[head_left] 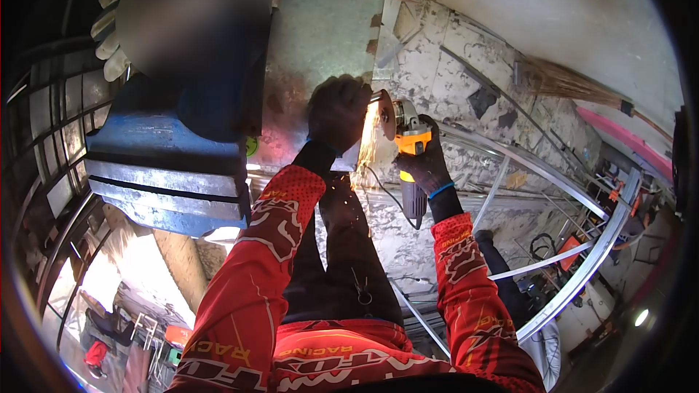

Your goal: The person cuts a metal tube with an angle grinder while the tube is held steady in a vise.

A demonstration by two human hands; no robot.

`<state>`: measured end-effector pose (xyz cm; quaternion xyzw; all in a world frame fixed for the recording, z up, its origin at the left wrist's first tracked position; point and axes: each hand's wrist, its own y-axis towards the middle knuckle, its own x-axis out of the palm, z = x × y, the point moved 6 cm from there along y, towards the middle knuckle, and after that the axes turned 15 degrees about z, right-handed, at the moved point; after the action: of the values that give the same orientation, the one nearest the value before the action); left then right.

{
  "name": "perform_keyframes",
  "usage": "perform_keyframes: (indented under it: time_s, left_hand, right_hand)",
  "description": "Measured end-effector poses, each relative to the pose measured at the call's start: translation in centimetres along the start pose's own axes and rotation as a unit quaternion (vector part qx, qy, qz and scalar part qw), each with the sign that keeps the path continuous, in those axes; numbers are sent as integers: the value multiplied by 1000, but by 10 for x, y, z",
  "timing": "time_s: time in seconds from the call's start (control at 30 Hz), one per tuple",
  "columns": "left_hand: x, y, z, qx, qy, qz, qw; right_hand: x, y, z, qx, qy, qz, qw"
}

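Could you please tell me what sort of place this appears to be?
It looks like a metalworking workshop: the right hand holds an angle grinder amid flying sparks, a large blue vise stands nearby, and metal bars lie about.

You wear a red top [329, 330] with large pale-outlined "FOX" lettering [368, 361] and yellow "RACING" beneath. Your sleeves [237, 280] repeat those markings, with thin pale lines and dotted ends. Black cuffs [315, 155] show below. Your left hand [336, 108] and right hand [428, 159] wear dark gloves, the right's hem [442, 190] blue. Your trousers [355, 236] are black, a small ring [365, 297] at the front.
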<state>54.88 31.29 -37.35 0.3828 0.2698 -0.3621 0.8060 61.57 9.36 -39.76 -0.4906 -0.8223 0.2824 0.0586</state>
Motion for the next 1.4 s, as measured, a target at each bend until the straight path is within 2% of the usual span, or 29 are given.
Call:
perform_keyframes:
  time_s: [0.07,0.2,0.27,0.37,0.7,0.8,0.9,1.0,1.07,1.2,1.27,1.3,1.37,1.4]
  left_hand:
    - [-2,-1,1,9,1,23,1000]
    - [-2,1,1,21,-4,29,999]
    - [2,0,-2,3,-4,-23,1000]
    - [-1,-1,0,26,9,12,1000]
    - [-2,-1,-1,22,2,7,1000]
    - [-5,0,0,27,-4,30,999]
    - [-11,6,3,31,-4,30,999]
    - [-17,3,5,1,-8,-1,1000]
    - [-21,-4,-2,-44,73,-22,996]
    - [-16,-1,3,-8,128,-60,990]
    - [-2,3,-5,-136,59,-175,973]
    - [1,10,1,-126,65,-180,973]
    - [14,13,4,-163,77,-281,943]
    - [13,15,3,-153,84,-286,942]
  right_hand:
    - [2,-1,0,-27,14,4,1000]
    - [-3,-1,-1,8,-13,0,1000]
    - [0,0,-2,12,-37,-3,999]
    - [1,2,-3,17,-35,4,999]
    - [6,6,-13,8,-1,3,1000]
    - [1,-5,-5,54,18,7,998]
    - [-9,-21,2,43,-44,8,998]
    - [-20,-42,14,64,-36,22,997]
    - [-28,-53,24,48,-25,38,998]
    - [-44,-77,39,94,9,75,993]
    - [-51,-89,43,103,37,94,990]
    - [-53,-93,45,106,46,103,988]
    - [-57,-101,54,116,77,112,984]
    - [-59,-106,57,122,92,116,981]
